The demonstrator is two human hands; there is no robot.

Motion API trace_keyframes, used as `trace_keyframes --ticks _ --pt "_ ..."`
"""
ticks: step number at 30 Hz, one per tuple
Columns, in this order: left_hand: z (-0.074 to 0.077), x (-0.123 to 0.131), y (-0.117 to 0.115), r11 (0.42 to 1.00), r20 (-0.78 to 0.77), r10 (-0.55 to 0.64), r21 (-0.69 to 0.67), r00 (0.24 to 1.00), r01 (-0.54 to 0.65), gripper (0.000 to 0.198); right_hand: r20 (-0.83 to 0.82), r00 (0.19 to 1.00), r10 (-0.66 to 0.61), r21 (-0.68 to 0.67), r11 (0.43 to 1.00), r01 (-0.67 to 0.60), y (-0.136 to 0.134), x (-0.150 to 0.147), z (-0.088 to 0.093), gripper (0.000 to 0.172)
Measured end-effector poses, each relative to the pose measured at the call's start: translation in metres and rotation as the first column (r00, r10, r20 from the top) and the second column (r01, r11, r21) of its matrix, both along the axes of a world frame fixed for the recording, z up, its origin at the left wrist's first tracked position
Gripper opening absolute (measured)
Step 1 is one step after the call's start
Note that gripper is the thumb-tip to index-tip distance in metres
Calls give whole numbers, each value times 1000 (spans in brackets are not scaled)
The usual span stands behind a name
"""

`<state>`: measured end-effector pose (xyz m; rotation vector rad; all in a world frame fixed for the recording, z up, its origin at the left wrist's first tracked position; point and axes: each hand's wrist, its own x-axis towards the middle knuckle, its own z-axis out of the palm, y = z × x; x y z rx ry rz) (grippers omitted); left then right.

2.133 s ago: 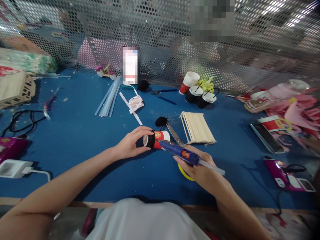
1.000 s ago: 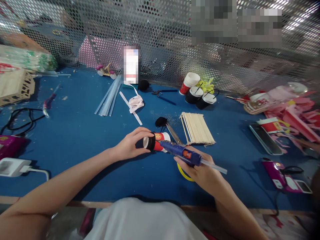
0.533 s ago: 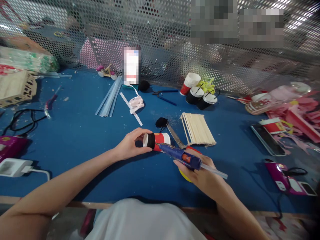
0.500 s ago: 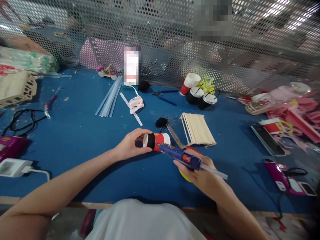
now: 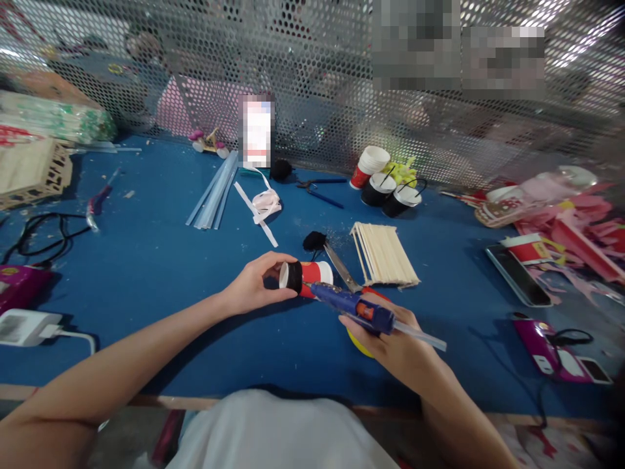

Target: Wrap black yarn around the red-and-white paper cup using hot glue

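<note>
My left hand (image 5: 258,283) is closed around the black-wrapped end of a red and white paper cup (image 5: 312,279), which lies on its side just over the blue table. In my right hand (image 5: 390,332) is a blue glue gun (image 5: 351,306) with a clear glue stick (image 5: 420,336) jutting from its back. The gun's tip meets the cup, or nearly so, beside the edge of the black wrap. Scissors (image 5: 342,268) lie partly under my right hand, their handle mostly covered. A ball of black yarn (image 5: 315,240) sits by the blade tips.
A wooden stick panel (image 5: 385,254) lies right of the scissors. Behind are a pale ribbon (image 5: 266,203), glue sticks (image 5: 215,190), pliers (image 5: 319,189), stacked cups (image 5: 370,163) and black-wrapped cups (image 5: 401,200). A phone (image 5: 518,275) lies at right. Perforated metal (image 5: 312,111) borders the table's back.
Both hands, the cup and the glue gun hold nearly the same position. The view has shifted very slightly.
</note>
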<state>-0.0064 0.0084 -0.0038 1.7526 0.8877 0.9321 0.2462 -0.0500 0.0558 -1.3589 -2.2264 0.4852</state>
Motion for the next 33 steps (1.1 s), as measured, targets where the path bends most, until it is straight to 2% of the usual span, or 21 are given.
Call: trace_keyframes --ticks 3,7,11,20,25,28,30,33 --pt "1 1 -1 1000 11 -6 -28 1000 7 49 8 1000 -13 -22 1000 13 0 1 -1 9" --pt "2 1 -1 999 -12 -20 25 1000 20 50 45 999 -26 41 999 24 1 4 -5 10" --pt "2 0 -1 998 -15 -21 51 1000 22 50 75 997 -13 47 999 9 0 5 -3 10" --pt "2 0 -1 1000 -25 -2 -2 1000 1 48 62 998 -27 9 1000 27 -2 3 3 11" --pt "0 -1 -1 996 -25 -26 87 999 28 50 57 998 -30 41 999 27 2 3 1 13" --pt "0 -1 -1 986 -44 -50 156 998 56 50 -19 999 -29 2 1000 29 5 1 2 13" --pt "1 -1 -1 977 -58 -60 200 997 70 50 -96 993 -74 -58 996 69 8 0 3 14" --pt "1 -1 -2 967 -84 -54 245 995 73 48 -187 947 -259 -200 954 222 14 7 2 22"
